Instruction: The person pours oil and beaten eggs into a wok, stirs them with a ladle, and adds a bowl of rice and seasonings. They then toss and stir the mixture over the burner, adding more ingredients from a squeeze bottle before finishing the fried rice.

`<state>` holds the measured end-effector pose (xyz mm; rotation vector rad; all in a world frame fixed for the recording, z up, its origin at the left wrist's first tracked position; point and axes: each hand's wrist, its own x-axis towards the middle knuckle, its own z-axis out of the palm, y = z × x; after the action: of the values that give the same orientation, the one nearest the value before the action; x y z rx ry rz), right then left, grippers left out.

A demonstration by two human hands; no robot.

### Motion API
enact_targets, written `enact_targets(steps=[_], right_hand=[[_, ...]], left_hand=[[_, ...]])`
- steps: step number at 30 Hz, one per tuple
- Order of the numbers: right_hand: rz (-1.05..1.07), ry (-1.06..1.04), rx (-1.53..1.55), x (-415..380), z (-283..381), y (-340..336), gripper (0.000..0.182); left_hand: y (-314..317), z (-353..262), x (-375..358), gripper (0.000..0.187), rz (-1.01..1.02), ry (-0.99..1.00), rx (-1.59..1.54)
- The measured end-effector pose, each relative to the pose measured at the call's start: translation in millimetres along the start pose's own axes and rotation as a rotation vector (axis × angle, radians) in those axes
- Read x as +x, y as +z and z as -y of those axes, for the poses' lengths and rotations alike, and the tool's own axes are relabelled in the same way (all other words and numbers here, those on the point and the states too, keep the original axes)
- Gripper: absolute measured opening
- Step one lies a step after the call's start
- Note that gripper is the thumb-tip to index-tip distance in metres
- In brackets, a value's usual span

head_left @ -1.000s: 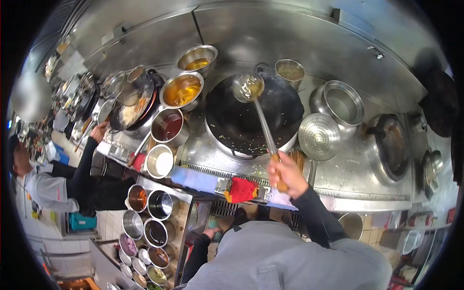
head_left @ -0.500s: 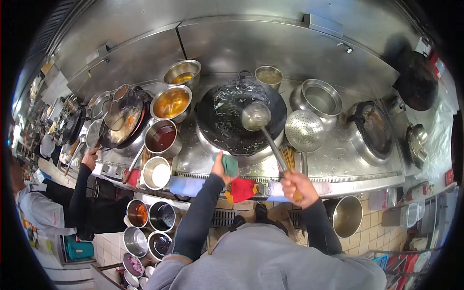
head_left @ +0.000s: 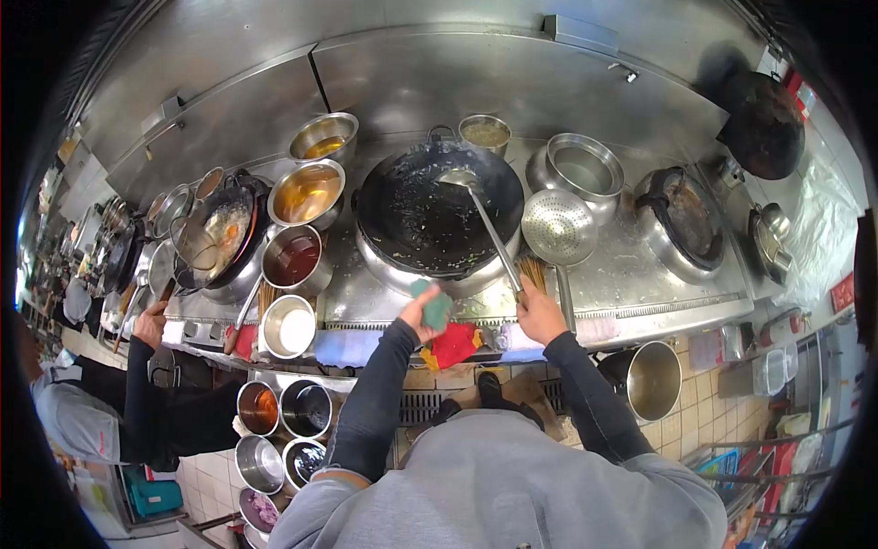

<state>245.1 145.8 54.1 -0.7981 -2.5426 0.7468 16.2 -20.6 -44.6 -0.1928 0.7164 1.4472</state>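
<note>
A round, perforated steel strainer (head_left: 560, 224) lies near a wide-rimmed steel pot (head_left: 585, 168) on the steel range (head_left: 631, 285); toward the front edge, a steel pot with white contents (head_left: 289, 328) stands beside a long-handled steel pan of red liquid (head_left: 293, 258).

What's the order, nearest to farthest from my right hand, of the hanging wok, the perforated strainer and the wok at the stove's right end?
From your right hand:
1. Perforated strainer, just beyond it.
2. Right-end wok, farther right.
3. Hanging wok, at the upper right.
</note>
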Motion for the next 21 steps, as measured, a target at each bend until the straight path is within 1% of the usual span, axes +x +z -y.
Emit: enact_targets(steps=[1, 2, 3, 4, 6, 7, 8, 10, 11, 12, 14, 15, 16, 18, 20, 21], right_hand=[[0.064, 0.039, -0.060, 1.0, 9.1, -8.3, 0.057], [0.128, 0.075, -0.120, 3.2, 13.8, -11.3, 0.056], [0.123, 0.064, -0.098, 4.7, 9.3, -7.1, 0.056], [0.128, 0.063, -0.096, 4.2, 9.5, -6.0, 0.056], [0.060, 0.006, 0.034, 7.2, 12.6, -4.0, 0.058], [0.069, -0.004, 0.035, 7.9, 15.3, -1.7, 0.058], [0.127, 0.122, 0.324, 5.3, 18.6, 0.8, 0.057], [0.240, 0.388, 0.886, 1.8, 27.9, -0.5, 0.057], [0.225, 0.445, 1.096, -0.3, 34.8, 2.1, 0.054], [0.238, 0.446, 1.088, 3.7, 26.4, 3.1, 0.054], [0.312, 0.416, 0.973, 17.7, 1.6, 4.4, 0.050], [0.288, 0.399, 0.816, 21.6, 6.6, -8.1, 0.046], [0.320, 0.386, 0.801, 18.7, 0.5, -15.7, 0.046], [0.281, 0.361, 0.891, 11.6, -14.4, -28.6, 0.053], [0.257, 0.503, 1.286, -1.9, 4.5, -46.3, 0.054], [0.211, 0.683, 1.397, 4.7, 23.5, -57.6, 0.047]], left_hand=[[-3.5, 12.3, -0.7, 0.044, -0.005, -0.005, 0.001], [-3.6, 27.5, 2.9, 0.049, -0.251, 0.144, 0.723], [-2.1, 41.6, 6.2, 0.053, -0.494, 0.291, 1.444], [9.4, 53.0, 2.5, 0.053, -0.498, 0.287, 1.442], [29.6, 72.3, -4.2, 0.063, -0.667, 0.218, 2.132], [21.7, 78.3, 3.8, 0.069, -0.706, 0.204, 2.195], [13.1, 81.2, 11.4, 0.069, -0.719, 0.200, 2.181], [24.0, 80.5, 8.5, 0.087, -0.679, 0.066, 2.238], [27.8, 84.4, 4.3, 0.083, -0.723, 0.109, 2.269], [35.3, 84.5, -4.9, 0.083, -0.728, 0.106, 2.255], [40.2, 85.0, -25.7, 0.080, -0.788, 0.523, 2.075], [37.3, 86.2, -37.1, 0.066, -0.794, 0.739, 1.974], [28.8, 92.2, -50.5, 0.066, -0.825, 0.736, 1.943], [9.3, 101.7, -79.7, 0.051, -0.683, 1.079, 1.579], [-1.0, 129.0, -115.3, 0.038, -0.828, 0.940, 1.406], [-15.8, 146.8, -121.9, 0.035, -0.872, 0.822, 1.200]])
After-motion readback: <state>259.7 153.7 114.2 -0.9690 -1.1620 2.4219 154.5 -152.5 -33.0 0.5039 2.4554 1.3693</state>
